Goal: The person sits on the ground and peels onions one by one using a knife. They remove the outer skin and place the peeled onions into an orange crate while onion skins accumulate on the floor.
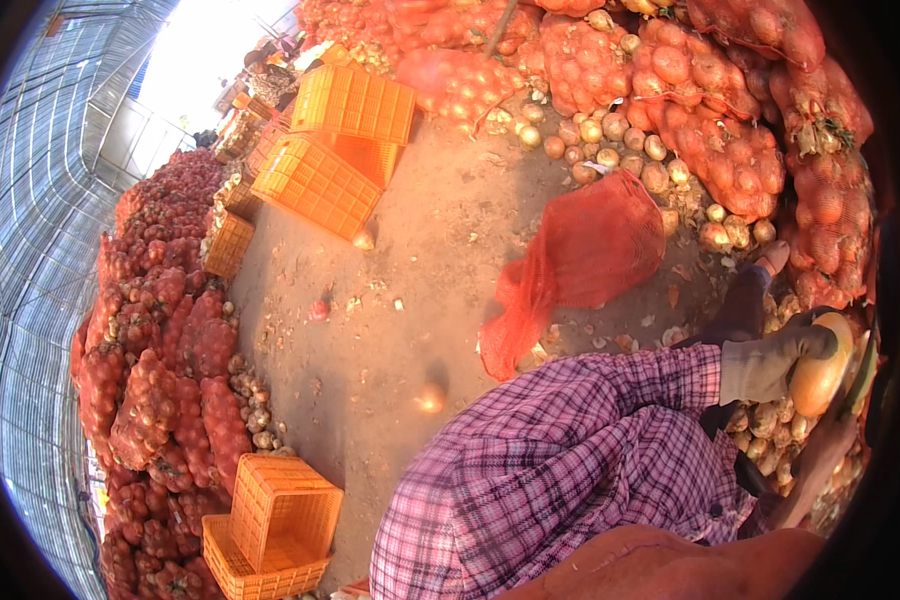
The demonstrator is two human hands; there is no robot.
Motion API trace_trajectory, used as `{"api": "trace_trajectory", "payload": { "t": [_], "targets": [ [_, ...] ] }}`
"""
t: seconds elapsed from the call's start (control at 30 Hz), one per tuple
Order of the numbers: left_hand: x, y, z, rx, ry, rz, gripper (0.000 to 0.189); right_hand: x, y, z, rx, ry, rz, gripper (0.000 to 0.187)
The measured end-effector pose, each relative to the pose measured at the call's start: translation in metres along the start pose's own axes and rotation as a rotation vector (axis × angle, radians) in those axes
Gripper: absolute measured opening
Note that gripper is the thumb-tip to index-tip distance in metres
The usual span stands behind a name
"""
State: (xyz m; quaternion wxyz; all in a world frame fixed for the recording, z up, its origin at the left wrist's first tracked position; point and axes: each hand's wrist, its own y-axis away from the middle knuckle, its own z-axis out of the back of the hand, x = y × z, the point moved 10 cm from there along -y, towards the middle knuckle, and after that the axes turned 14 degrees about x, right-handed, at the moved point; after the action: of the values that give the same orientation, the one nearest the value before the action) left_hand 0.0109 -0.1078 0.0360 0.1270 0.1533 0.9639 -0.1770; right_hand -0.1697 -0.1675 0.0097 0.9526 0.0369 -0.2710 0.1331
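Note:
My left hand [784, 360], in a grey work glove under a plaid sleeve, grips a large yellow onion [823, 367] at the right rim of the view. Close below the onion is my right hand [832, 442], dim and partly cut off by the dark rim. A narrow greenish, blade-like thing [864, 375] stands beside the onion; whether my right hand holds it cannot be made out. Under both hands lies a heap of loose onions [769, 427]. A loose red mesh bag [604, 232] is spread on the ground beyond my left arm.
Filled mesh onion sacks [705, 150] are piled ahead, with loose onions [607, 127] at their foot. More red sacks [165, 390] line the far left. Orange plastic crates [319, 184] lie tipped over, others [285, 517] near the bottom. One onion [430, 398] rests on the dirt floor [390, 300].

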Motion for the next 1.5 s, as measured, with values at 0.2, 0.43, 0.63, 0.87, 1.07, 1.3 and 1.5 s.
{"api": "trace_trajectory", "payload": {
  "t": [0.2,0.43,0.63,0.87,1.07,1.3,1.5],
  "targets": [
    [-0.015,-0.006,-0.003,0.101,-0.339,-0.186,0.06,0.016,0.007,0.017,-0.153,-0.272,0.108,0.042],
    [-0.007,0.001,-0.016,0.046,-0.08,0.004,0.073,0.008,0.022,0.021,-0.121,-0.575,0.109,0.041],
    [0.007,0.003,-0.007,0.012,-0.076,0.046,0.078,-0.012,0.016,0.026,-0.245,-0.446,0.113,0.041],
    [0.01,-0.004,-0.02,0.127,0.179,0.0,0.061,0.004,0.028,0.043,-0.367,-0.375,0.214,0.03],
    [-0.007,0.002,-0.02,0.095,-0.036,-0.058,0.052,0.059,0.045,0.043,-0.189,-0.714,0.144,0.023],
    [-0.001,-0.001,-0.005,0.008,-0.181,0.051,0.081,0.076,0.068,0.081,-0.35,-1.106,0.286,0.021],
    [-0.014,0.003,0.013,-0.11,-0.363,-0.037,0.05,0.023,0.072,0.099,-0.497,-0.995,0.177,0.021]
  ]
}}
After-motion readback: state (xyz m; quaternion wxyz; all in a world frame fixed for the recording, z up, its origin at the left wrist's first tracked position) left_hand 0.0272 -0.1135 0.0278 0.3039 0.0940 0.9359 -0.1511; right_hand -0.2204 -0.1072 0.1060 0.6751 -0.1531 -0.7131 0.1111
